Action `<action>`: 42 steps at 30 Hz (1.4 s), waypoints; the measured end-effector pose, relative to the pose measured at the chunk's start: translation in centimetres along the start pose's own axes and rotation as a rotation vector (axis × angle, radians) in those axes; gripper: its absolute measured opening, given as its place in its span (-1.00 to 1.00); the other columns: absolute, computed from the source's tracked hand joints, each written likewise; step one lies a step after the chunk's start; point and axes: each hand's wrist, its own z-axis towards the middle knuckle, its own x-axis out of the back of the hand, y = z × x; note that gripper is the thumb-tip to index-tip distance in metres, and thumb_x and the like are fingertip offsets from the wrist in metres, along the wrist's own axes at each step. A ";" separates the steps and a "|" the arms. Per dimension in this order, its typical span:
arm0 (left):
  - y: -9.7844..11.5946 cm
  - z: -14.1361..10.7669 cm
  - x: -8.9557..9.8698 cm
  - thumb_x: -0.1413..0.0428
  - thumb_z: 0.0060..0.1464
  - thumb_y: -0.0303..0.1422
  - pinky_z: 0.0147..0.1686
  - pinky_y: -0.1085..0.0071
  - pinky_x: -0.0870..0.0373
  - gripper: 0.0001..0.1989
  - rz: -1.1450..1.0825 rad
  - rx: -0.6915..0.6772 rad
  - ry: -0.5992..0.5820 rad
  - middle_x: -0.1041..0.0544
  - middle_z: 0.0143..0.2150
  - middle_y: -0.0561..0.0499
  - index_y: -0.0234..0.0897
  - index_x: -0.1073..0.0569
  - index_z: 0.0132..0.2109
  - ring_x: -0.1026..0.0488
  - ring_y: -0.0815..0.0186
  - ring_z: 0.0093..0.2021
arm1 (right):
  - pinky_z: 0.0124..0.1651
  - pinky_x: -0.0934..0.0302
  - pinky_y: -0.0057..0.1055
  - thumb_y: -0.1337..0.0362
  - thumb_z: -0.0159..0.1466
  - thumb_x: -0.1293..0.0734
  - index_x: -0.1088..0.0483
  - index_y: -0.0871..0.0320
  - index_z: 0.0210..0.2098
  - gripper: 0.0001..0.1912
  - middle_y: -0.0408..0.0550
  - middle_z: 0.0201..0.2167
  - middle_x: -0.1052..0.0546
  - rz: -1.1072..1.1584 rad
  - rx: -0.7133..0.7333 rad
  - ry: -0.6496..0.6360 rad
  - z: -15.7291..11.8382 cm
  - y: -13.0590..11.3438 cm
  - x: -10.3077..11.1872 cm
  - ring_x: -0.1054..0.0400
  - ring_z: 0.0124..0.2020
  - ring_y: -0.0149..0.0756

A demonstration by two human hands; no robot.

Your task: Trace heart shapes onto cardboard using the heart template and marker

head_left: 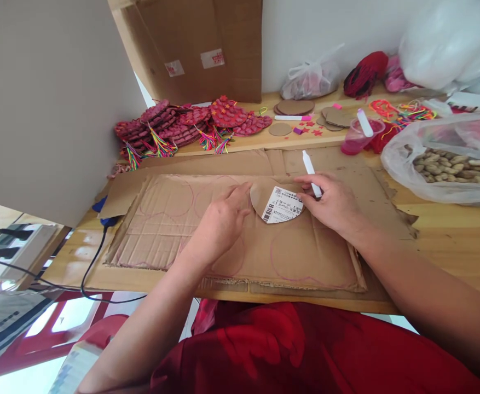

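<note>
A round cardboard disc (260, 200) with a white printed label (283, 205) lies on a large flat cardboard sheet (297, 251). Faint pink circles are drawn on that sheet. At the disc's left edge is my left hand (227, 213), its fingers apart and holding nothing. My right hand (330, 200) is at the disc's right edge, with a white marker (310, 169) held between thumb and fingers, tip pointing up and away.
Red decorated pieces with tassels (182, 126) are piled at the back left. Behind the sheet lie cardboard discs (294, 106), a pink-capped marker (293, 118) and a plastic cup (354, 139). A bag of peanuts (449, 164) stands right. A black cable (84, 273) runs left.
</note>
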 end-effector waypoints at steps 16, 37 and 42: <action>-2.6 4.9 -2.5 0.07 0.35 -0.53 0.42 0.12 -0.28 -0.48 0.287 -0.087 -0.191 -0.45 0.39 -0.12 -0.27 -0.40 0.38 -0.36 0.14 0.39 | -0.06 -0.53 -0.11 0.36 0.21 -0.41 -0.62 0.07 -0.04 -0.67 0.04 -0.06 -0.59 0.063 0.019 0.014 -0.2 0.5 -0.6 -0.58 -0.17 -0.14; -2.6 6.3 -0.7 -0.08 0.29 -0.49 0.32 0.00 -0.35 -0.58 0.293 0.045 -0.207 -0.58 0.23 -0.13 -0.19 -0.57 0.23 -0.44 0.04 0.27 | -0.05 -0.43 -0.07 0.31 0.22 -0.39 -0.61 0.08 -0.03 -0.67 0.02 -0.16 -0.57 -0.013 0.107 -0.034 -1.4 -0.3 -0.4 -0.53 -0.21 -0.12; -3.1 4.1 0.7 -0.09 0.28 -0.50 0.33 0.14 -0.37 -0.60 0.208 -0.002 -0.212 -0.62 0.16 -0.11 -0.23 -0.58 0.19 -0.50 0.15 0.23 | -0.09 -0.41 -0.10 0.30 0.22 -0.40 -0.62 0.07 -0.05 -0.70 0.03 -0.12 -0.59 -0.036 0.087 -0.091 -2.4 -1.1 -0.2 -0.50 -0.29 -0.18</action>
